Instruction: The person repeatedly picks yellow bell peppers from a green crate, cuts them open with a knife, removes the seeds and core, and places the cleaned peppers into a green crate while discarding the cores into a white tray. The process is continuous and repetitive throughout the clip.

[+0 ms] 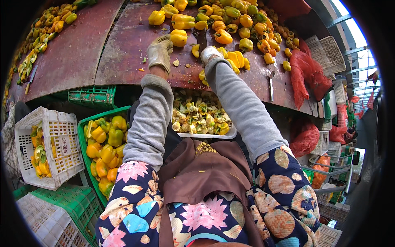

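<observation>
My left hand [160, 53], in a dirty pale work glove, is at a yellow bell pepper [178, 38] on the dark red tabletop [123, 61]; whether it grips the pepper is unclear. My right hand [211, 54], in a white glove, is close to cut yellow pepper pieces [236, 58], its fingers mostly hidden by the wrist and sleeve. A small yellow piece [195, 51] lies between the hands. Beyond them spreads a heap of yellow and orange bell peppers [233, 15]. A metal spoon [271, 86] lies to the right.
Below the table edge stands a white tub [205, 135] of pepper cores and scraps. At left are a green crate [81, 129] of peppers and a white crate [63, 139] with cut peppers. A knife [31, 78] lies far left. Red mesh bags [304, 74] lie right.
</observation>
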A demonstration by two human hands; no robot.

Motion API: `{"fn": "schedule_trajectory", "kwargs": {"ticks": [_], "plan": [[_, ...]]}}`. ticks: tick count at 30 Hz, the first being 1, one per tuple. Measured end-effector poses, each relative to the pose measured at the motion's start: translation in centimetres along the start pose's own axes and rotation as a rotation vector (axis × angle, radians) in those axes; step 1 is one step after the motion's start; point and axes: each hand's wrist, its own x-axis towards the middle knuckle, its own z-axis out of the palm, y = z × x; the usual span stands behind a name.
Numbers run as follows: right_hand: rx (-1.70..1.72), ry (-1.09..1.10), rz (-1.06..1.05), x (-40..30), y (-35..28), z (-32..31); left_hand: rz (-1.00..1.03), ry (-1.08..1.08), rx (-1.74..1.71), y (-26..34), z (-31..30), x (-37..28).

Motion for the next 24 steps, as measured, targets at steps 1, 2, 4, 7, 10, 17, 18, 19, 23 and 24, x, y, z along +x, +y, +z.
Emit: {"fn": "schedule_trajectory", "kwargs": {"ticks": [1,2,4,7,10,17,18,19,23,24], "plan": [[0.021,-0.060,0.022,-0.9,-1.6,1.2,0.009,0.020,0.012,0.3,-0.6,0.1],[-0.048,-0.120,-0.070,-0.5,-3.1,1.0,0.017,0.032,0.018,0.6,-1.1,0.3],[-0.017,-0.201,-0.076,0.3,-4.2,1.0,0.052,0.025,0.017,0.5,-1.4,0.4],[-0.051,-0.058,-0.009,0.7,-3.0,2.1,-0.055,0.004,0.039,-0.3,-0.3,0.0],[-0.218,-0.365,-0.186,-1.8,-4.7,-3.7,-0.061,-0.046,-0.011,0.2,-1.6,-0.4],[-0.025,-0.313,-0.088,1.2,-5.0,-2.3,-0.121,-0.092,-0.037,-0.8,-0.6,0.3],[-0.016,-0.313,-0.093,1.1,-5.2,-2.2,-0.145,-0.099,-0.052,-0.9,-1.0,0.3],[-0.016,-0.309,-0.095,1.2,-5.3,-2.3,-0.169,-0.106,-0.069,-1.1,-1.2,0.4],[-0.011,-0.302,-0.127,1.6,-5.6,-2.0,-0.095,-0.114,-0.081,0.4,-0.9,-1.4],[-0.005,-0.307,-0.131,1.1,-5.7,-1.6,-0.093,-0.117,-0.090,0.2,-1.4,-1.7]]}}
